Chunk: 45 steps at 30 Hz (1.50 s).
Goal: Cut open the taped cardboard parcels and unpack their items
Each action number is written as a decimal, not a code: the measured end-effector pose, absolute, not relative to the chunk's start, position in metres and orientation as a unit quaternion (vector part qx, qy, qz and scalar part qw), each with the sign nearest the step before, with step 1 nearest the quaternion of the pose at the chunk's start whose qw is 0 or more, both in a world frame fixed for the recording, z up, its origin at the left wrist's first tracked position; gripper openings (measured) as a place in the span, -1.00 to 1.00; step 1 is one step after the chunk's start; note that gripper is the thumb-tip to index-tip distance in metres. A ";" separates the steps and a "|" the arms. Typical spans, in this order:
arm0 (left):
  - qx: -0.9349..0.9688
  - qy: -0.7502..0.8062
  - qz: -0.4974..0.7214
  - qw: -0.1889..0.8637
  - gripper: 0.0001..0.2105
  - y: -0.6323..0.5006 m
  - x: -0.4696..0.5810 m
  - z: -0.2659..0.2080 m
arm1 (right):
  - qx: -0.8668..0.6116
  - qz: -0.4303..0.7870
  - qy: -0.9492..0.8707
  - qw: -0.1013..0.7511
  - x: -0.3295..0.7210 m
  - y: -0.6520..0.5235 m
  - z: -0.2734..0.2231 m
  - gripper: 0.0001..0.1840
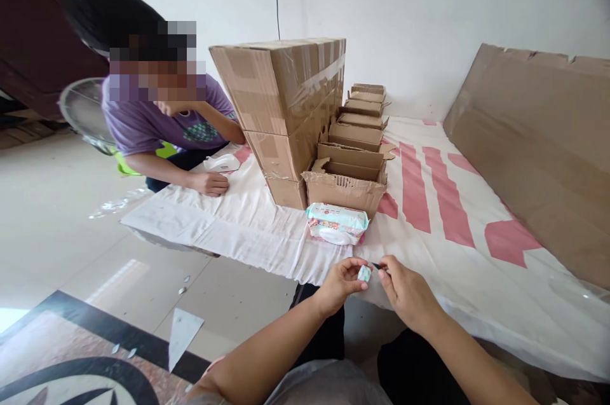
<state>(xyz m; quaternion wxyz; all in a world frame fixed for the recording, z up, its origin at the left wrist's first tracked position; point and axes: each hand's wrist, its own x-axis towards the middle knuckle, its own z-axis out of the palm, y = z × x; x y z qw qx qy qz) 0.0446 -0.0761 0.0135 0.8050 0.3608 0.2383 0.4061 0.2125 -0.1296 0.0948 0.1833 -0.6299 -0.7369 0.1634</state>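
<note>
Between the thumb and fingers of my left hand [344, 284] is a small pale blue-and-white patterned piece [365, 273]; its exact kind is too small to tell. My right hand [405, 287] is closed around a thin dark pointed tool [377, 266], whose tip reaches toward the piece. Most of that tool is hidden in the fingers. Both hands are close together at the table's near edge. Just beyond them a pack of wipes [337, 224] with a white lid lies against an open cardboard box.
Taped cardboard boxes [276, 119] are stacked mid-table, with a row of open boxes [350, 185] alongside. A large cardboard sheet [538, 151] leans at right. Across the table sits another person [166, 119], near a white mask [222, 163]. Cloth [267, 233] covers the table.
</note>
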 end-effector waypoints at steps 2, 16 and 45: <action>0.348 0.239 0.408 0.809 -0.55 -0.076 0.045 0.016 | -0.596 0.122 -0.779 0.154 0.209 -0.137 0.092 -0.70; 0.344 0.251 0.402 0.811 -0.55 -0.076 0.048 0.016 | -0.582 0.040 -0.805 0.107 0.202 -0.135 0.083 -0.69; 0.346 0.233 0.429 0.801 -0.47 -0.078 0.046 0.018 | -0.615 0.004 -0.770 0.169 0.195 -0.149 0.080 -0.82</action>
